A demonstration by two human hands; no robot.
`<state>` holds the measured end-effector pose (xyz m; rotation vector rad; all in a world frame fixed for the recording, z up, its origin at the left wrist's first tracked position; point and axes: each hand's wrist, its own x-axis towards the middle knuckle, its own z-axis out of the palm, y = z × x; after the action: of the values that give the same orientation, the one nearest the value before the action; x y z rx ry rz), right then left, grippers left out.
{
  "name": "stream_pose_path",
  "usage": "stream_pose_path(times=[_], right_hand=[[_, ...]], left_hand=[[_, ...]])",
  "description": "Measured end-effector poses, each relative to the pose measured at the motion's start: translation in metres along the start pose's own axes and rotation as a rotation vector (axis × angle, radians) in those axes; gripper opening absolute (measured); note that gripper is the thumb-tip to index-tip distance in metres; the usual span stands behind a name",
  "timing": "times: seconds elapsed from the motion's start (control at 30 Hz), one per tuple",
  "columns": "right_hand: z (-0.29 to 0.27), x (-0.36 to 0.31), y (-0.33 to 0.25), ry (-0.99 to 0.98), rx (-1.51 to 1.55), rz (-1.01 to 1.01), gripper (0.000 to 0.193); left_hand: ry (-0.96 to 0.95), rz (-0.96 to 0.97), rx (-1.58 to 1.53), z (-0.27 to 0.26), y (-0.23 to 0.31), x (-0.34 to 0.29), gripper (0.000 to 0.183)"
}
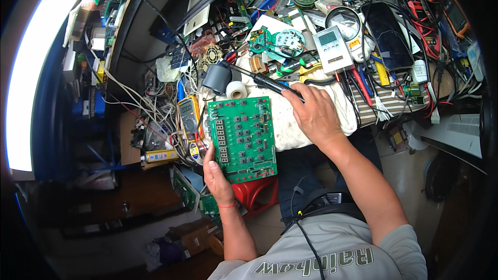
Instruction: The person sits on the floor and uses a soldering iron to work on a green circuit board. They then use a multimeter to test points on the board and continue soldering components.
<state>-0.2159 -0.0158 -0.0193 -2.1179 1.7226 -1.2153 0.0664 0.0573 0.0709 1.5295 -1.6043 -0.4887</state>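
My left hand [218, 180] grips a green circuit board [259, 140] by its lower left edge, fingers partly hidden behind it. The board is tilted up, with a column of digit displays on the left and several push buttons. My right hand [317, 114] is closed round the near end of a black rod-shaped tool [264, 81] that looks like a soldering iron. Its thinner end points to the far left. Beneath my right hand lies a whitish cloth [290, 124]. A white roll [236, 91] and a dark grey cylinder [216, 79] stand just beyond the board.
A yellow multimeter [189, 115] lies left of the board, beside tangled wires. Farther off are round green boards [288, 43], pliers [316, 80], a white device with a screen [332, 51] and a black phone [386, 36]. A red stool [257, 196] is below the board.
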Motion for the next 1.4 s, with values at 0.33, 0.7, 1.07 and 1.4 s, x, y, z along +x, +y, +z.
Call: stream_pose_path(times=[0.33, 0.7, 1.07, 1.4], right_hand=[[-0.003, 0.004, -0.003, 0.104, 0.068, -0.013, 0.043], [-0.02, 0.006, -0.009, 0.035, 0.198, -0.217, 0.054], [-0.01, 0.002, -0.002, 0.169, 0.28, -0.103, 0.047], [-0.015, -0.004, 0.013, 0.205, 1.035, 0.352, 0.028]], left_hand=[[-0.099, 0.114, 0.033, 0.017, 0.054, -0.013, 0.056], [-0.348, 0.276, 0.224, 0.066, 0.118, -0.034, 0.068], [-0.444, 0.304, 0.209, 0.078, 0.117, -0.031, 0.065], [-0.536, 0.324, 0.294, 0.118, 0.11, -0.033, 0.06]])
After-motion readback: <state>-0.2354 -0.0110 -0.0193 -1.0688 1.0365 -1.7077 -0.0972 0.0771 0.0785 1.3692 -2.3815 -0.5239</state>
